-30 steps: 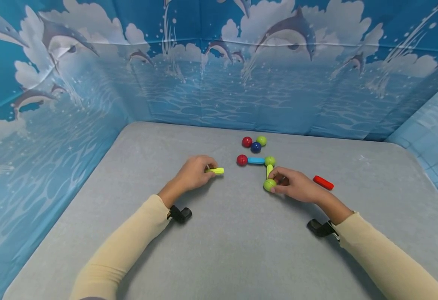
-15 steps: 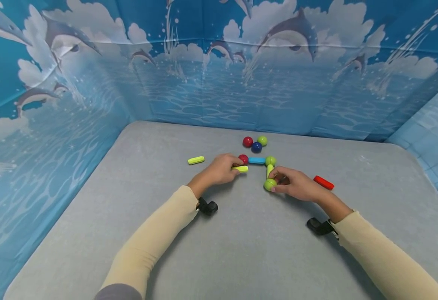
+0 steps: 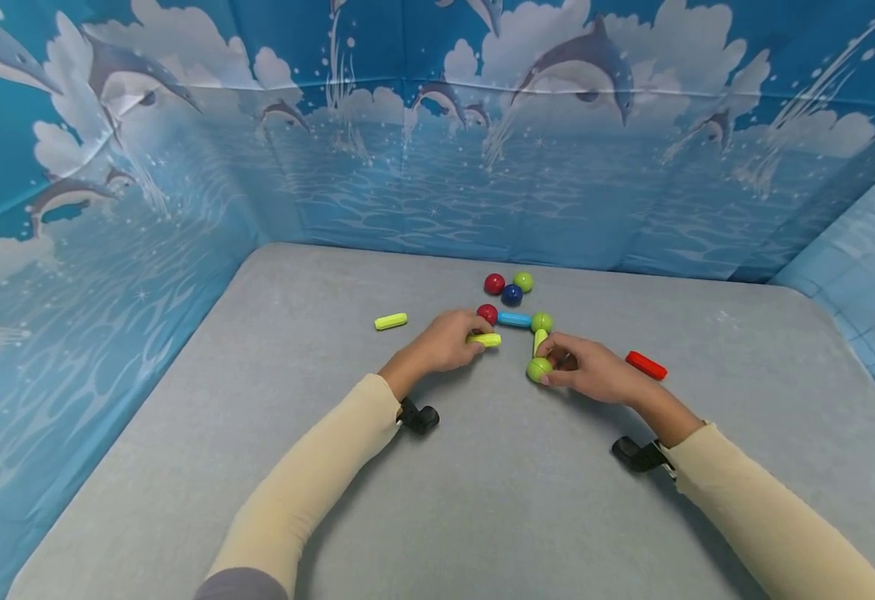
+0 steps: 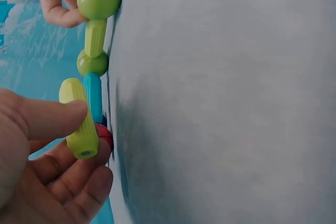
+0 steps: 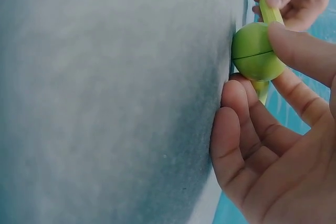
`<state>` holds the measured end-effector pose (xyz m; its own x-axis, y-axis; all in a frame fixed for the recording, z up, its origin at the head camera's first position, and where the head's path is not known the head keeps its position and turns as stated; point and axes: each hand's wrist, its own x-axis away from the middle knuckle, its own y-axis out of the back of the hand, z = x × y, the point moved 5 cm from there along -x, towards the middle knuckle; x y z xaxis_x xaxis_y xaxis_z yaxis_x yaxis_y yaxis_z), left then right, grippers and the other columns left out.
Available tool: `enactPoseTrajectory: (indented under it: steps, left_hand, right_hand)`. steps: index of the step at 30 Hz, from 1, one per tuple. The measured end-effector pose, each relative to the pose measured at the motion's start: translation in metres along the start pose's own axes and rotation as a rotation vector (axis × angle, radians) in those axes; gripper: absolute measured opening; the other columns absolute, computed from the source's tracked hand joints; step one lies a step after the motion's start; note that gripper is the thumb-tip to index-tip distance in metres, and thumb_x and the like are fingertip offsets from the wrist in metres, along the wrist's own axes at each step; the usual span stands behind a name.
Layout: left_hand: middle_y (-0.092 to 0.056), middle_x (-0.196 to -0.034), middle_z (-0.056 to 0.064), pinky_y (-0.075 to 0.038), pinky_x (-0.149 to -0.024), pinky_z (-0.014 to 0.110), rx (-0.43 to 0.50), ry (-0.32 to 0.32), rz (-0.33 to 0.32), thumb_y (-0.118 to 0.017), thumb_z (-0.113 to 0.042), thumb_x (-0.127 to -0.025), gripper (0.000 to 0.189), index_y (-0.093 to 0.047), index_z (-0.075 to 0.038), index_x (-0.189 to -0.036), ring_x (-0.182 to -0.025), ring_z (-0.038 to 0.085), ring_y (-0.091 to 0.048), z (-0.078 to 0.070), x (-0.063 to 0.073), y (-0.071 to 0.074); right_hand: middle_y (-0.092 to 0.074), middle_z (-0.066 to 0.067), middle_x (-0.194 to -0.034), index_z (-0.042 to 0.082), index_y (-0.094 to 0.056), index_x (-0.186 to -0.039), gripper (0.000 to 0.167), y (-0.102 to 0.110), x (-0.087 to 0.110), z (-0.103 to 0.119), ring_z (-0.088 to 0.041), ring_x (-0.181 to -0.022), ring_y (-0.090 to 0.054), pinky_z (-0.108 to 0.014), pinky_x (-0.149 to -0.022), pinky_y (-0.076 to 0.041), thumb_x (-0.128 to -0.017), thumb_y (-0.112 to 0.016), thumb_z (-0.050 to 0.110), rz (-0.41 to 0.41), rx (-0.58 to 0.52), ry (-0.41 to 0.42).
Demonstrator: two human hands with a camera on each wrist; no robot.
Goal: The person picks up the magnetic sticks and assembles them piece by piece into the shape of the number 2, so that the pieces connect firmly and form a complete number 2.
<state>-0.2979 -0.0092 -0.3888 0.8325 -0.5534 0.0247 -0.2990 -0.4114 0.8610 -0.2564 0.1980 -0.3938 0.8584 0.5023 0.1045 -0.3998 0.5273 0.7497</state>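
My left hand (image 3: 448, 342) pinches a yellow ribbed stick (image 3: 486, 340) between thumb and fingers. Its fingertips are right at a red ball (image 3: 487, 314), which the hand partly covers in the left wrist view. That red ball ends a joined chain: a blue stick (image 3: 514, 320), a green ball (image 3: 542, 322) at the corner, a second yellow stick (image 4: 95, 39), then a nearer green ball (image 3: 538, 370). With thumb and fingers, my right hand (image 3: 591, 368) holds this nearer green ball, whose seam shows in the right wrist view.
Behind the chain sit a loose red ball (image 3: 494, 284), a dark blue ball (image 3: 512, 295) and a green ball (image 3: 523, 282). Another yellow stick (image 3: 391, 322) lies to the left, a red stick (image 3: 646, 365) to the right. A dolphin-printed curtain (image 3: 422, 192) borders the grey table (image 3: 482, 500).
My left hand has moved right with its yellow stick to the chain's red ball, uncovering another yellow stick at left. The red ball end has shifted slightly back. My right hand has stayed put.
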Motion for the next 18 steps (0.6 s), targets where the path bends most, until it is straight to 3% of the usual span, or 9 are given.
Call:
enactPoseTrajectory:
  steps: [3, 8, 18]
  left_hand:
    - [-0.07, -0.112, 0.006, -0.051, -0.092, 0.034, -0.014, -0.044, 0.004, -0.065, -0.013, -0.095, 0.027, -0.07, -0.009, -0.121, -0.098, 0.018, -0.058, -0.002, 0.01, 0.001]
    - [-0.071, -0.113, 0.004, -0.051, -0.09, 0.031, -0.022, -0.064, 0.028, -0.066, -0.013, -0.095, 0.026, -0.071, -0.01, -0.12, -0.098, 0.015, -0.06, -0.006, 0.018, 0.0]
    - [-0.07, -0.115, 0.0, -0.05, -0.092, 0.03, -0.055, -0.1, 0.037, -0.067, -0.017, -0.094, 0.024, -0.072, -0.014, -0.118, -0.097, 0.012, -0.059, -0.021, 0.013, -0.011]
  right_hand:
    - [-0.064, -0.008, -0.106, 0.014, -0.06, -0.114, 0.026, 0.002, 0.0, 0.002, -0.019, -0.093, -0.059, -0.029, -0.076, -0.051, -0.092, -0.071, 0.02, -0.006, 0.009, 0.012]
    - [-0.064, -0.008, -0.105, 0.013, -0.061, -0.113, 0.024, 0.003, -0.001, 0.003, -0.018, -0.091, -0.058, -0.027, -0.075, -0.051, -0.092, -0.071, 0.019, -0.017, 0.018, 0.017]
    - [-0.065, -0.009, -0.107, 0.012, -0.06, -0.114, 0.025, 0.002, -0.002, 0.001, -0.019, -0.092, -0.061, -0.031, -0.077, -0.052, -0.092, -0.07, 0.018, -0.024, 0.026, 0.016]
